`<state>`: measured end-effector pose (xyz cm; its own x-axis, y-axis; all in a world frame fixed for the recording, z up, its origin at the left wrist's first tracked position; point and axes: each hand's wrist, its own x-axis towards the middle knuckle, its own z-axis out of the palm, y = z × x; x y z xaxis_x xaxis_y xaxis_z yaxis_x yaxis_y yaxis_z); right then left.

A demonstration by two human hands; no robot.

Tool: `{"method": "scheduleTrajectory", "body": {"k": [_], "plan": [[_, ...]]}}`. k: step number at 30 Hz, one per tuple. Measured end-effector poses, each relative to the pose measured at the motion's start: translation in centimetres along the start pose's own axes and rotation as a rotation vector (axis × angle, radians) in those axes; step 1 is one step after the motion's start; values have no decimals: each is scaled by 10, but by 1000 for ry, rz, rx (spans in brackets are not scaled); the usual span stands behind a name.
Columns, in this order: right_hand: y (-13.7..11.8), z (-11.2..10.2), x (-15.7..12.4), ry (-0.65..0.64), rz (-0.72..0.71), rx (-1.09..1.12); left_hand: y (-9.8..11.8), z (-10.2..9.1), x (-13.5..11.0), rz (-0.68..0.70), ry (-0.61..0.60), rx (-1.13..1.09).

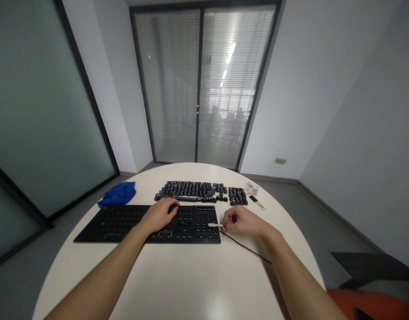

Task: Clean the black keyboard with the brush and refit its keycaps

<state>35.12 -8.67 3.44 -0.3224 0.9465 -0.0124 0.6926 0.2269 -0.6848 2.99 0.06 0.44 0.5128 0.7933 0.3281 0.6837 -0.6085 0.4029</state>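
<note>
A black keyboard base (124, 224) with its keycaps taken off lies across the round white table (191, 284). My left hand (160, 214) rests palm down on its middle, fingers curled loosely over the upper edge, holding nothing that I can see. My right hand (242, 221) sits just off the keyboard's right end, pinching a thin white stick (215, 225) whose tip lies over the keyboard's right corner. Behind the base, the removed dark keycaps (201, 192) are laid out in keyboard order.
A crumpled blue cloth (119, 194) lies at the table's far left. A clear bag and small tools (254, 195) sit right of the keycaps. The keyboard's black cable (247, 250) runs toward the right edge. An orange and black chair (374, 289) stands lower right.
</note>
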Motion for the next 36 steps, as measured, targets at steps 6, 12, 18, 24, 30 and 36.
{"method": "scheduleTrajectory", "body": {"k": [6,12,18,24,30,36], "plan": [[1,-1,1,32,0,-30,1,0,1,1,5,-11],[0,-2,0,31,-5,-36,0,1,1,-1,-8,-1],[4,-1,0,19,2,-14,1,0,1,-3,-6,-1],[5,0,0,-19,3,19,1,-1,1,3,3,-5],[2,-3,0,34,2,-30,1,-1,0,0,0,0],[3,-2,0,12,14,-8,0,-1,0,8,6,-4]]}}
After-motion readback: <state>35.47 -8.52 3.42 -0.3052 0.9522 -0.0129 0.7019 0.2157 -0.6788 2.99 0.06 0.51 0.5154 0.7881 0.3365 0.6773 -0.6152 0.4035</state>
